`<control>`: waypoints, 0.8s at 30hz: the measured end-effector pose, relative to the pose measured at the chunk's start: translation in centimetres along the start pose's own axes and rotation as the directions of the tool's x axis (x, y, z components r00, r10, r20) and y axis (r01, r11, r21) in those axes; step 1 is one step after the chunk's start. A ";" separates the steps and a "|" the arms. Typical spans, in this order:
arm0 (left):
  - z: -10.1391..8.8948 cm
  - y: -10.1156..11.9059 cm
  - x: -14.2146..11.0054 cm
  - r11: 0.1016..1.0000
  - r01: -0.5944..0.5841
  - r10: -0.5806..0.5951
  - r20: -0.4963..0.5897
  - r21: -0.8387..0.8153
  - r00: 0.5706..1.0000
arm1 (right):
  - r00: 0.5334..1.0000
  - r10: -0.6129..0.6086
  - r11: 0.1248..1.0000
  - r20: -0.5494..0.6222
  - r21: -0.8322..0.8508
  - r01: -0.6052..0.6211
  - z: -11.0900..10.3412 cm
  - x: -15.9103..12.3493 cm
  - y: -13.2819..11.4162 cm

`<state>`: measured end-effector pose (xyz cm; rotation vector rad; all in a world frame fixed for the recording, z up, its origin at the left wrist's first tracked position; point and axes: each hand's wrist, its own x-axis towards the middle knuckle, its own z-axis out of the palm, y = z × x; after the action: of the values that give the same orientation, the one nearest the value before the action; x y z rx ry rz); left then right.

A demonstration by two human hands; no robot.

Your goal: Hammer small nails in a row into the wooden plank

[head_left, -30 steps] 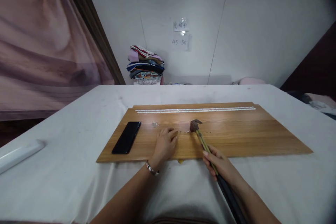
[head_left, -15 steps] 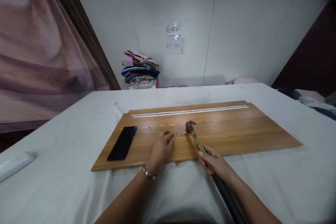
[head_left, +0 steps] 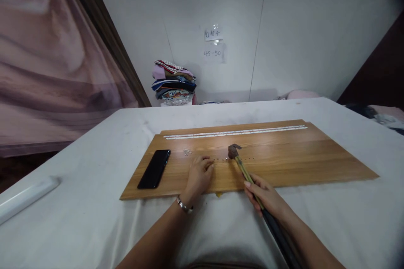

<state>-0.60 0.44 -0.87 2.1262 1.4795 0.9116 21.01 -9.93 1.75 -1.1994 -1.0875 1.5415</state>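
Note:
My right hand (head_left: 263,195) is wrapped round the wooden part of a claw hammer's handle. The rusty head of the claw hammer (head_left: 233,151) is low over the middle of a wood-grain board (head_left: 303,155), its claw turned up and away. From here I cannot tell whether the head touches the board. My left hand (head_left: 201,174) rests on the board left of the hammer, fingers bent with tips close together; anything between them is hidden. A row of small dark dots (head_left: 249,159) crosses the board, with a shiny nail head (head_left: 226,159) beside the hammer head.
A few loose nails (head_left: 187,151) lie left of my hand, and a black phone (head_left: 154,169) is on the board's left end. Two white measuring strips (head_left: 236,132) run along the far edge. Folded cloths (head_left: 175,84) are stacked behind the white-covered table (head_left: 94,164).
The view has swung slightly left, so everything sits further right in the picture. Both hands and the hammer keep nearly the same places over the board.

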 end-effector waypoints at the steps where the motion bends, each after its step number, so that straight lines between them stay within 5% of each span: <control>1: -0.1 0.0 0.0 0.999 0.006 -0.007 -0.003 -0.038 1.000 | 1.000 -0.002 1.000 -0.001 0.001 0.002 0.0 0.0 0.1; 7: -3.1 -0.9 0.4 0.988 0.044 -0.048 -0.023 -0.146 0.999 | 0.999 -0.032 0.999 -0.004 -0.034 0.032 -0.3 -0.5 0.3; 12: -6.6 -3.6 2.1 0.977 0.014 0.022 -0.170 0.212 0.985 | 0.999 -0.038 0.998 0.008 -0.042 0.039 -0.2 -0.6 0.3; 16: -7.0 -5.5 3.1 0.909 -0.100 0.127 -0.041 0.404 0.991 | 0.999 -0.017 0.999 0.039 -0.034 0.018 -0.3 -0.7 0.4; 21: -7.1 -6.3 3.8 0.871 -0.214 0.164 0.150 0.441 0.975 | 0.999 0.041 0.998 0.009 -0.047 -0.040 -0.7 -0.9 0.8; 24: -7.3 -6.4 3.9 0.874 -0.204 0.146 0.163 0.441 0.976 | 0.998 0.069 0.997 -0.001 -0.042 -0.069 -0.9 -0.8 1.1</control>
<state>-9.20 6.08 1.32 2.6368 1.5722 0.5010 21.91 -10.87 0.78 -1.2770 -1.0933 1.5789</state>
